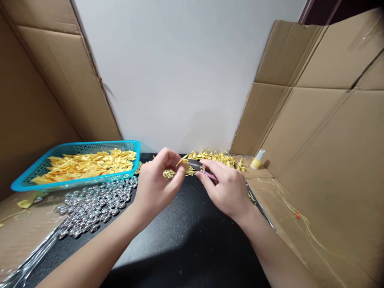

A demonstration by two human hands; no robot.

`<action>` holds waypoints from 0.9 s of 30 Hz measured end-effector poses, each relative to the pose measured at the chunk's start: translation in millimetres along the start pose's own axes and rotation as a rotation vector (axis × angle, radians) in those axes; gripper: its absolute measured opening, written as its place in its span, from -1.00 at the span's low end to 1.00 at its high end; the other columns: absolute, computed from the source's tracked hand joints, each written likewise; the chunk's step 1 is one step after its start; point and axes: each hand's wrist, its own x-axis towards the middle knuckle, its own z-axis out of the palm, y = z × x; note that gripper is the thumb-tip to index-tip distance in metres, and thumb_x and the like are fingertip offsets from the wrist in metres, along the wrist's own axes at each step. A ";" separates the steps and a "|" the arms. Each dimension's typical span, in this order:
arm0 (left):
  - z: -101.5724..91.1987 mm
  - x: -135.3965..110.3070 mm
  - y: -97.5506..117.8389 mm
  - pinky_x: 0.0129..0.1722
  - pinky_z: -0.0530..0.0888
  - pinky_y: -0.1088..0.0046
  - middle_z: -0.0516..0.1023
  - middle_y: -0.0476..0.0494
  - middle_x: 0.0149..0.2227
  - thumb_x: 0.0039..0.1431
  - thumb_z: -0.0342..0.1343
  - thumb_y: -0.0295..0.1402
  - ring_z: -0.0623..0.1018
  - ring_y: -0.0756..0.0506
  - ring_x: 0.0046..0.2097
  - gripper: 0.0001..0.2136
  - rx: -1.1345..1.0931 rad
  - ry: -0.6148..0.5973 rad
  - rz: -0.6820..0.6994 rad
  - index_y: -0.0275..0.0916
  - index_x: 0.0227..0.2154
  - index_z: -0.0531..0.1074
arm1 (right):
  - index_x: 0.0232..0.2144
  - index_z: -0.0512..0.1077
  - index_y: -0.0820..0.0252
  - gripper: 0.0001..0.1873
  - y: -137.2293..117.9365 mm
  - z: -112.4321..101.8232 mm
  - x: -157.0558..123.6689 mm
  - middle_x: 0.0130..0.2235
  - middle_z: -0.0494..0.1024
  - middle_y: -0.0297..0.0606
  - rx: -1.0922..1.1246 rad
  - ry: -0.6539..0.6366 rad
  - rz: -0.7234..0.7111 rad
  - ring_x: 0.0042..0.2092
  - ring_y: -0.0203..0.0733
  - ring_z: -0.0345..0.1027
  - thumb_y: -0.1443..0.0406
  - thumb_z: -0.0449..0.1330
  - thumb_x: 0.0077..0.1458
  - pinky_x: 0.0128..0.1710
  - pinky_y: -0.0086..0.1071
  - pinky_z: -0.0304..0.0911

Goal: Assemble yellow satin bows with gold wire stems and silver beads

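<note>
Centre frame, our left hand pinches a glossy yellow piece; our right hand grips pink-handled dark-bladed snips.

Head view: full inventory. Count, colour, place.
scissors: 1, pink handle, centre
held material: count unclear, yellow, centre
basket: 1, blue, left
pieces: many, yellow, in basket
beads: many, silver, near basket
scrap: 1, yellow, far left
pile: uncountable, golden yellow, back centre
bottle: 1, yellow, right
strings: several, pale yellow, right
speck: 1, red, by strings
strips: several, silver, left foreground
work surface: 1, black, centre
cardboard: several panels, brown, both sides
wall: 1, white, back
panel: 1, dark purple, top right
left hand: 1, centre, pinching held material
right hand: 1, centre, gripping scissors
</note>
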 end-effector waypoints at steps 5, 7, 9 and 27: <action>0.1 -0.5 -0.7 -0.46 0.38 0.57 0.44 0.08 -0.51 0.15 0.08 -0.44 0.48 0.06 -0.47 -0.89 0.023 -0.004 0.031 -0.21 -0.43 0.25 | -0.19 0.50 0.15 -0.75 -0.4 1.6 -1.1 -0.26 0.61 -0.24 -0.065 0.042 -0.032 -0.38 -0.22 0.47 0.17 0.11 0.21 -0.46 -0.38 0.13; 0.4 -0.5 -1.2 -0.46 0.38 0.58 0.44 0.09 -0.52 0.14 0.09 -0.45 0.48 0.07 -0.48 -0.89 0.038 0.007 0.048 -0.21 -0.43 0.25 | -0.18 0.51 0.16 -0.76 -1.1 2.7 -2.0 -0.26 0.62 -0.25 -0.104 0.078 -0.053 -0.38 -0.24 0.48 0.19 0.11 0.22 -0.46 -0.39 0.14; 0.7 -0.3 -1.6 -0.47 0.37 0.59 0.43 0.09 -0.53 0.13 0.09 -0.47 0.48 0.07 -0.49 -0.88 0.049 0.017 0.065 -0.21 -0.44 0.25 | -0.18 0.51 0.16 -0.77 -1.8 3.8 -3.0 -0.28 0.62 -0.27 -0.136 0.115 -0.076 -0.39 -0.26 0.48 0.21 0.12 0.21 -0.46 -0.40 0.15; 1.6 -0.5 -1.4 -0.48 0.36 0.56 0.44 0.08 -0.53 0.13 0.09 -0.45 0.49 0.05 -0.50 -0.89 0.063 -0.006 0.061 -0.21 -0.44 0.25 | -0.21 0.55 0.16 -0.80 -0.4 4.6 -3.2 -0.29 0.64 -0.29 -0.123 0.144 -0.101 -0.40 -0.26 0.49 0.24 0.16 0.18 -0.48 -0.41 0.19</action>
